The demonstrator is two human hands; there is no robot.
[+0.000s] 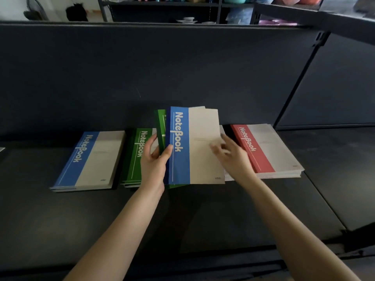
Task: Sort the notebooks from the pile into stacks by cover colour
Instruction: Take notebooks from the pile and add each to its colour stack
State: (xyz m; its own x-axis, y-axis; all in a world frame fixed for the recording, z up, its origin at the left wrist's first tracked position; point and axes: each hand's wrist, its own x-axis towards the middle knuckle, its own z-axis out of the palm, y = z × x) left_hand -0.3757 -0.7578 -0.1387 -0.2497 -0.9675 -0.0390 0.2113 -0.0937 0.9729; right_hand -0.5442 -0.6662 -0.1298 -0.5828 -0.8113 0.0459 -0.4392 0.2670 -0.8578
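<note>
Dark grey tabletop [203, 220] is stretching out under everything. A dark partition [182, 67] is standing along its far edge, with metal shelving [162, 9] peeking over the top, carrying bowls and pastel clutter too small to name.

Three stacks are lying side by side on the surface: a blue stack [91, 159] on the left, a green stack [134, 159] just beside it, and a red stack [269, 151] well apart to the right.

The left hand [154, 161] is gripping a small fan of notebooks by the spine edge, thumb curled over the front. A blue notebook [194, 147] is facing the camera and a green notebook [160, 128] is showing behind it, both raised above the green stack.

The right hand [233, 157] is reaching in with fingers spread and nearly straight, touching the blue notebook's pale cover. As far as the blur lets me judge, it is holding nothing.

Sorting is looking well along, since each colour has its stack going. What is left seems to be the held notebooks, with the blue one most likely heading left. Pale edges are poking out beneath the right hand, possibly the remains of the pile, though the hand is hiding most of them.
</note>
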